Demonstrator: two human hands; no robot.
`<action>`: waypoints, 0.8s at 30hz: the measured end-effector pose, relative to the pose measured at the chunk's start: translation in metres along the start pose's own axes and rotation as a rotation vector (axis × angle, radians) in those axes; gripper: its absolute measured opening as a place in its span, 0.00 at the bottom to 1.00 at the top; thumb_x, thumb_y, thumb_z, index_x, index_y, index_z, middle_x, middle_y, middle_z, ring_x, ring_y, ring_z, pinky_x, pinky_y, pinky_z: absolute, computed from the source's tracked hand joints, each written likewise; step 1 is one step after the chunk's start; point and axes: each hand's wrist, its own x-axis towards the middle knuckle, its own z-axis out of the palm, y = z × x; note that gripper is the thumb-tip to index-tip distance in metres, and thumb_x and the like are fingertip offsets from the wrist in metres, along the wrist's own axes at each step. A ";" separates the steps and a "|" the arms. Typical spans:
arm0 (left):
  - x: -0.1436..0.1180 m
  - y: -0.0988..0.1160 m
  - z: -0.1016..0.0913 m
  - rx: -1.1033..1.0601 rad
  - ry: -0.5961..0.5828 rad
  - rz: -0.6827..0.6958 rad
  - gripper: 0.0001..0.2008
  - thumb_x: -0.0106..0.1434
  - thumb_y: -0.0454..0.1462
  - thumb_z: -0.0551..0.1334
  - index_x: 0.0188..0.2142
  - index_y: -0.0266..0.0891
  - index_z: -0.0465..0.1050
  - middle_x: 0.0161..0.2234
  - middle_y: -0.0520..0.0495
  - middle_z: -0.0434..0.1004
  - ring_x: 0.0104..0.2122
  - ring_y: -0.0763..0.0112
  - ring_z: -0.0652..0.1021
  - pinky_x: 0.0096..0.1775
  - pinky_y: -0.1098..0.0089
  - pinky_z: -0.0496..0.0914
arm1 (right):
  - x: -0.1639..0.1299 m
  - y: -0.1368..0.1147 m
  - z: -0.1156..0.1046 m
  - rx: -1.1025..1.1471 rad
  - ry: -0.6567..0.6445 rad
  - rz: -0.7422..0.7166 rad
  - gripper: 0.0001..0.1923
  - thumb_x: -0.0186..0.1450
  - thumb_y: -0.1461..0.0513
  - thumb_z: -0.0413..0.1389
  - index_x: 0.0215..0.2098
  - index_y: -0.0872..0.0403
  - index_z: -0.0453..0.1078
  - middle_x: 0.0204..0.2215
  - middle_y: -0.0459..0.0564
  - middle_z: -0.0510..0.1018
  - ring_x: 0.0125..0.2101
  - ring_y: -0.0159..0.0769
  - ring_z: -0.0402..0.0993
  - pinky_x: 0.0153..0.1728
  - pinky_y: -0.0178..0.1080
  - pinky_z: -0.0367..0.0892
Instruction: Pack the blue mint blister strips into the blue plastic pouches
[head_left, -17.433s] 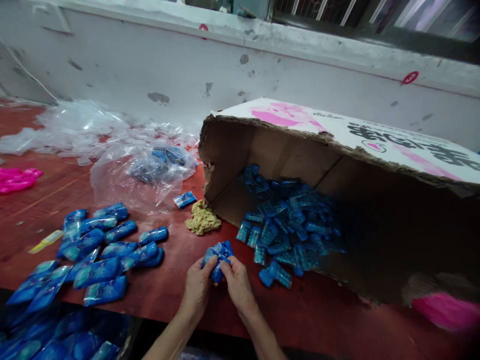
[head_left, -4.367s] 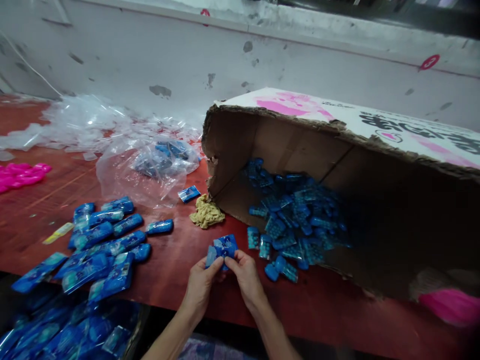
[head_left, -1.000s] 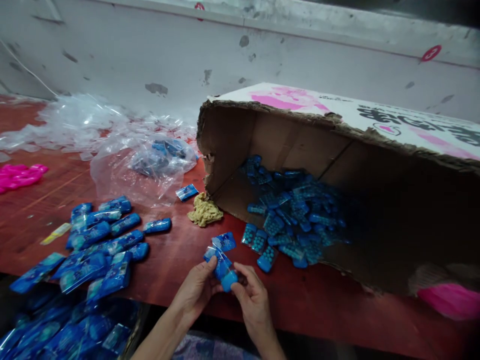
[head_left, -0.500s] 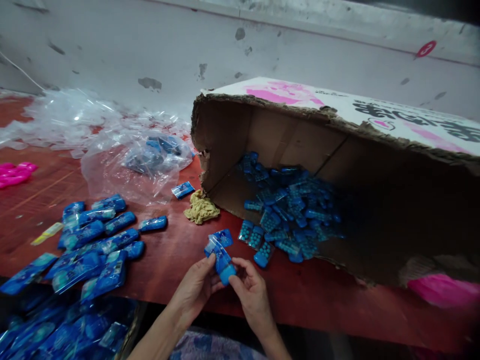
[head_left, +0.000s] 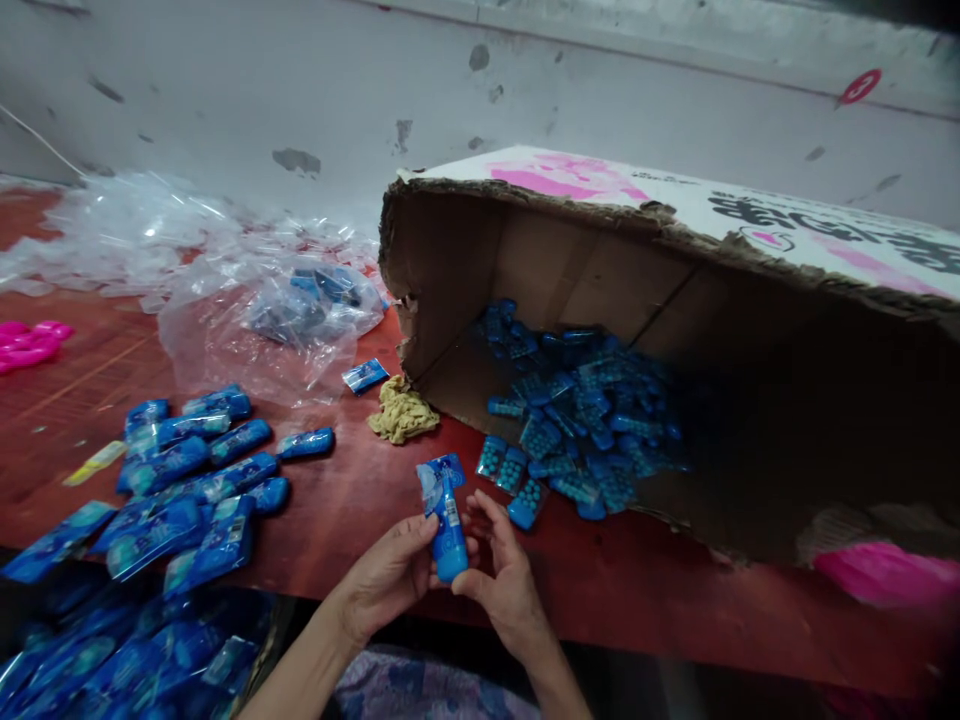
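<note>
A small blue bottle in a printed blue wrapper (head_left: pixel 450 535) is upright between my hands, above the table's front edge. Its flat wrapper end stands up past my fingers, and a barcode patch faces me. My left hand (head_left: pixel 394 575) is closed on its left side, thumb over the front. My right hand (head_left: pixel 506 580) is at its right, thumb on the rounded lower end and fingers loosely curled beside it; part of its grip is hidden. Near my right hand lie several clear-sided blue bottles with small beads (head_left: pixel 527 503), at the box opening.
A torn cardboard box (head_left: pixel 442 330) lies on its side, with many bead bottles (head_left: pixel 592 400) inside. Wrapped blue packs (head_left: pixel 176 465) are piled at left, with more in a container below. Clear plastic bags (head_left: pixel 217 330), a yellowish crumpled lump (head_left: pixel 403 411) and pink plastic (head_left: pixel 885 575) lie on the red table (head_left: pixel 637 600).
The wrapped bottle has turned from slanted to nearly upright, its barcode now showing. My right fingers have loosened and spread a little from its lower end. The piles look unchanged.
</note>
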 end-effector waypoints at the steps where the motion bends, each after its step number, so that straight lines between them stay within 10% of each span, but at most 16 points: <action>1: 0.000 0.000 -0.001 -0.002 -0.025 -0.005 0.12 0.56 0.39 0.60 0.37 0.34 0.74 0.29 0.42 0.79 0.30 0.65 0.77 0.32 0.69 0.68 | 0.000 -0.001 0.000 0.040 -0.045 0.018 0.40 0.45 0.59 0.66 0.55 0.45 0.58 0.52 0.49 0.65 0.50 0.42 0.63 0.48 0.42 0.63; 13: 0.000 -0.013 0.011 -0.038 0.009 0.026 0.13 0.50 0.40 0.65 0.33 0.32 0.75 0.28 0.42 0.78 0.25 0.71 0.75 0.26 0.73 0.65 | 0.000 -0.019 -0.002 0.097 -0.163 0.152 0.38 0.50 0.46 0.59 0.56 0.46 0.58 0.51 0.50 0.68 0.42 0.42 0.71 0.32 0.39 0.74; 20: 0.004 -0.037 0.020 -0.206 0.275 0.146 0.08 0.50 0.40 0.65 0.27 0.36 0.74 0.24 0.50 0.77 0.22 0.73 0.75 0.28 0.71 0.70 | -0.006 0.006 0.006 -0.380 0.069 -0.245 0.22 0.63 0.53 0.49 0.55 0.47 0.61 0.50 0.51 0.70 0.50 0.41 0.66 0.49 0.42 0.63; 24: 0.001 -0.025 0.016 -0.217 0.382 0.197 0.08 0.55 0.40 0.61 0.27 0.35 0.73 0.23 0.48 0.78 0.23 0.71 0.77 0.27 0.71 0.72 | 0.000 0.004 0.009 -0.516 -0.005 -0.301 0.21 0.65 0.57 0.48 0.56 0.49 0.59 0.46 0.53 0.73 0.46 0.39 0.70 0.45 0.39 0.66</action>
